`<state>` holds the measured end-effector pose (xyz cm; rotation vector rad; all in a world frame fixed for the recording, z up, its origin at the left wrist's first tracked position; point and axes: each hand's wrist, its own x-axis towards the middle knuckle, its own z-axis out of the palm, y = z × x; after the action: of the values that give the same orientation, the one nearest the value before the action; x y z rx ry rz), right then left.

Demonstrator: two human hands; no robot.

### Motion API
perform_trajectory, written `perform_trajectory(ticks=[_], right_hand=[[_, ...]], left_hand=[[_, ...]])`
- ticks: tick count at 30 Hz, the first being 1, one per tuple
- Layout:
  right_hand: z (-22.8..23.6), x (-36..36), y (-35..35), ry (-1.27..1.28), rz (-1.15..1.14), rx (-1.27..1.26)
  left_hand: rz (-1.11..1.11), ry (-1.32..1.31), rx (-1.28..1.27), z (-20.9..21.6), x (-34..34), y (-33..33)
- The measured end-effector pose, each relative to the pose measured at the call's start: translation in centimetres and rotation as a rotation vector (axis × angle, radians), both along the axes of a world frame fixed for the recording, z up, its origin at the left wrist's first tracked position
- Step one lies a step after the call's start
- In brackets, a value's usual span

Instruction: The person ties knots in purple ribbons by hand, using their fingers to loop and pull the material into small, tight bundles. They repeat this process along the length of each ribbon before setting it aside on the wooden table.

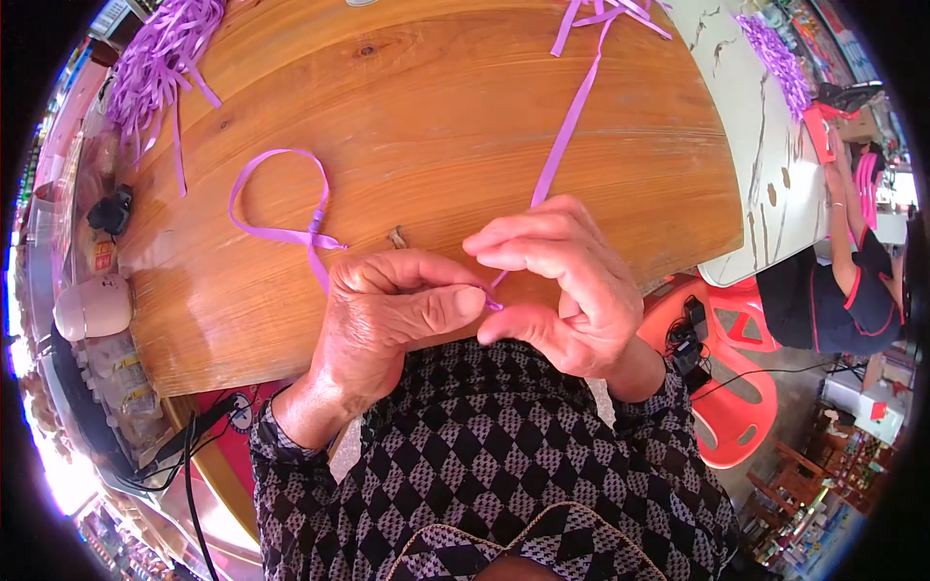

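Observation:
My left hand [387, 310] is closed, thumb and index finger pinching a purple ribbon at a small twist or knot [493, 305]. From there a ribbon loop [281, 153] with a wrapped knot lies on the table to the left, partly hidden by the hand. Just beside the pinch, my right hand [572, 290] is curved with its thumb and fingers apart. Another length of purple ribbon [565, 145] runs from the far edge down behind the right fingers towards the pinched spot. Whether the right palm touches it is hidden.
Beneath is a wooden table [417, 126]. Purple ribbon bundles lie at far left [165, 68] and far right [610, 12]. A white marbled table [765, 194] adjoins it, with a person [843, 290] beside it. Orange plastic stools [741, 416] and cables stand right; a pink rounded object [94, 307] sits left.

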<state>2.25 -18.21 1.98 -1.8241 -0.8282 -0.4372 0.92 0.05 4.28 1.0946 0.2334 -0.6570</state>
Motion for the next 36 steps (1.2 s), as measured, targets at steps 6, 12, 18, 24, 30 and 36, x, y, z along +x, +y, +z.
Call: perform_trajectory(ticks=[6, 12, 18, 24, 30, 36], right_hand=[[-0.2, 0.0, 0.3, -0.008, 0.021, 0.012], [-0.6, -0.1, 0.1, 0.019, 0.024, 0.030], [-0.2, -0.5, -0.3, 0.082, 0.065, 0.021], [0.0, -0.4, 0.0, -0.027, 0.037, -0.049], [0.4, -0.6, 0.3, -0.181, -0.068, -0.098], [-0.2, -0.4, -0.4, -0.087, -0.039, -0.083]], left_hand=[[-0.036, 0.049, -0.101, -0.7, 0.2, 0.2], [-0.057, -0.056, 0.083, -1.0, 0.0, 0.2], [-0.180, -0.270, 0.378, -0.1, -0.5, 1.9], [-0.059, -1.113, 0.811, 1.3, -0.2, 0.4], [-0.081, -0.061, 0.093, 1.1, 0.2, 0.5], [-0.074, -0.027, 0.106, 0.3, 0.2, 0.0]])
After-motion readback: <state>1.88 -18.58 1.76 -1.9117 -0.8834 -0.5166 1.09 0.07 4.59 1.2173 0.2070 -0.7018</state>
